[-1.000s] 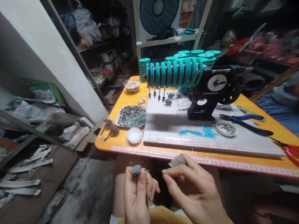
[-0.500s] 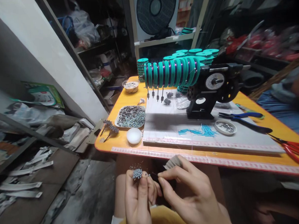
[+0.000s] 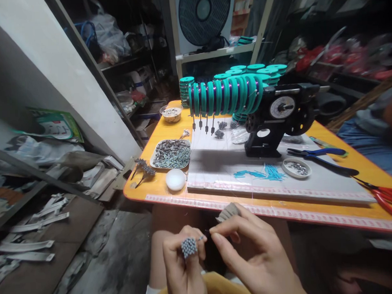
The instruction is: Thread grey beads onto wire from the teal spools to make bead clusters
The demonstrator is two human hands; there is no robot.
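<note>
My left hand (image 3: 184,264) is closed around a bundle of small grey-blue rods (image 3: 189,248), whose round ends point up. A thin piece sticks out between its fingers toward the right. My right hand (image 3: 252,248) pinches something thin and dark, too small to make out, close to the left fingertips. A grey ribbed piece of cloth (image 3: 228,212) sits at my right hand's fingers. Both hands are over my lap, in front of the table edge.
The orange table (image 3: 163,142) holds a tray of small parts (image 3: 172,153), a white dome (image 3: 175,179), blue sticks (image 3: 271,172), a round dish (image 3: 297,168), a black machine with green spools (image 3: 263,139), blue-handled pliers (image 3: 326,151) and red-handled pliers (image 3: 388,201). A person's blue-clad leg is at right.
My left hand has turned and shifted slightly right, so the bundle's ends now face the camera more. My right hand has moved only a little.
</note>
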